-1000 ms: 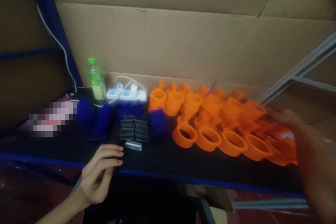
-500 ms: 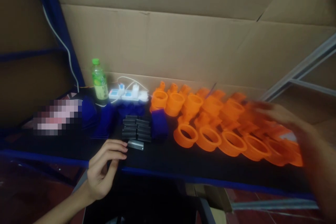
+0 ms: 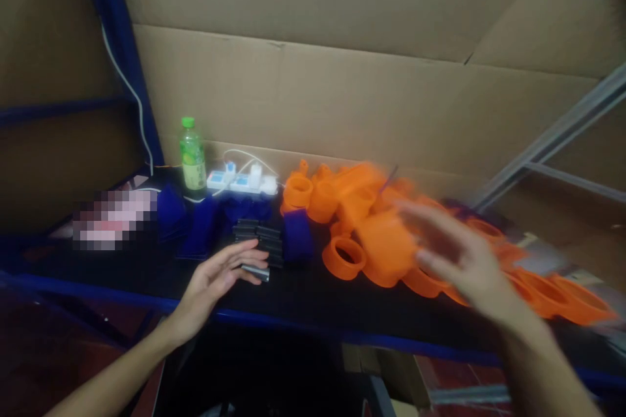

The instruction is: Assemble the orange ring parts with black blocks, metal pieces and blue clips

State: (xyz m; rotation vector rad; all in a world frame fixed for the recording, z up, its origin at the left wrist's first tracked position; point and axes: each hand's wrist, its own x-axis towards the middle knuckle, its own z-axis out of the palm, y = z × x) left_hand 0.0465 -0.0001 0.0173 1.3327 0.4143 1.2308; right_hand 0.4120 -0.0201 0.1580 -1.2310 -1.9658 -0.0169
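One bright orange, plastic-looking part with a broad round barrel (image 3: 387,246) sits right of centre in the frame, blurred and overlapping similar pieces in the view. Its crowded position is the main risk, I judge: the barrel could knock a bright orange open ring (image 3: 345,258) just beside it at lower left, or topple the bright orange upright cup (image 3: 297,189) in the rear row, if it swings low. A second risk is the grip: the barrel looks wide for the fingers, so it could twist or slip if they bear on only one side.

The right hand (image 3: 467,264) has its fingers and thumb apart, bent about the barrel's right edge, and seems to hold it; blur hides the exact contact. The left hand (image 3: 208,287), left of centre, is loosely spread, fingers reaching over a small silver metal block (image 3: 262,272). Whether they touch the block I cannot tell. A careless nudge there could push it against the stack of dark, narrow bars (image 3: 274,242) behind.

Further out, a dark blue flat piece (image 3: 298,234) lies just right of the stack, all on the black-topped bench (image 3: 313,296). At centre left stand a green-capped clear bottle (image 3: 192,156) and a white power strip (image 3: 218,180), before brown cardboard panels (image 3: 293,91).
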